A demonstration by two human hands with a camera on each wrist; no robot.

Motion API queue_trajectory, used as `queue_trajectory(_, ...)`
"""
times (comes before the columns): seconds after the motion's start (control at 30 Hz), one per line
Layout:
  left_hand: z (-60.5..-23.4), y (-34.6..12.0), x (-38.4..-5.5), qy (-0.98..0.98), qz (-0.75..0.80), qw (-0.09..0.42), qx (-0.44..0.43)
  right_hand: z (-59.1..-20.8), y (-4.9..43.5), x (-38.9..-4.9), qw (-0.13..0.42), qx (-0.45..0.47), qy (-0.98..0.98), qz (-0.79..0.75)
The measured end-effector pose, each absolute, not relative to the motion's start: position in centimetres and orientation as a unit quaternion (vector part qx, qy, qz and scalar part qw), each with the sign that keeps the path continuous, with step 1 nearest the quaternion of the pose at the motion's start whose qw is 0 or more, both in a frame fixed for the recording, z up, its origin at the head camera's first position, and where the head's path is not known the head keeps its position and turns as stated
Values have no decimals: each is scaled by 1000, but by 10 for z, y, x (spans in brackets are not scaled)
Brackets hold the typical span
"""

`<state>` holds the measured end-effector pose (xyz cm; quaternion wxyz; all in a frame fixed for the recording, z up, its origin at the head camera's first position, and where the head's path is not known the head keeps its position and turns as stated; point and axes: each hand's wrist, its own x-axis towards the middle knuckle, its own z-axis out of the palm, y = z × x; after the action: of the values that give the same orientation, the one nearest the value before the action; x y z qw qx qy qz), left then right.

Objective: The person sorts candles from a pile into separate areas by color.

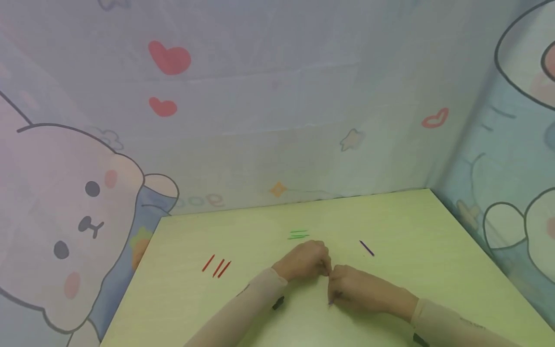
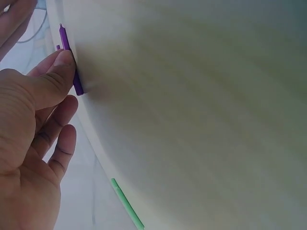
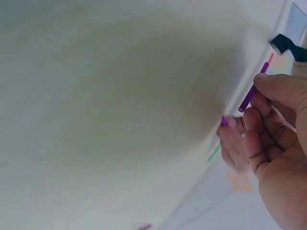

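Observation:
Near the middle of the table, my left hand and right hand are close together, almost touching. In the left wrist view, thumb and fingertips of the left hand pinch a thin purple stick with a narrow tip. The right hand pinches another thin purple stick between thumb and index finger, seen in the right wrist view. A third purple stick lies on the table to the upper right of the hands. Three green sticks lie behind the left hand.
Three red sticks lie slanted on the left part of the pale yellow table. A printed cloth with hearts and cartoon animals hangs behind and beside the table. Dark straps show at the wrists.

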<state>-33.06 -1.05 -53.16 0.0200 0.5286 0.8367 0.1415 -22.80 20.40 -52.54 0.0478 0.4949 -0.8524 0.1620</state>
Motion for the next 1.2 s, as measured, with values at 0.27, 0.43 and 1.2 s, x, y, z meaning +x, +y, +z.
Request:
queue_trajectory(0.27, -531, -10, -330, 838, 140, 32, 526, -507, 221, -239, 57, 449, -874, 176)
queue_trajectory(0.43, -533, -10, -332, 838, 133, 33, 528, -493, 233, -247, 63, 424, -884, 185)
queue_trajectory(1.2, -535, -11, -333, 835, 129, 16, 534, -476, 284, -287, 85, 258, -937, 221)
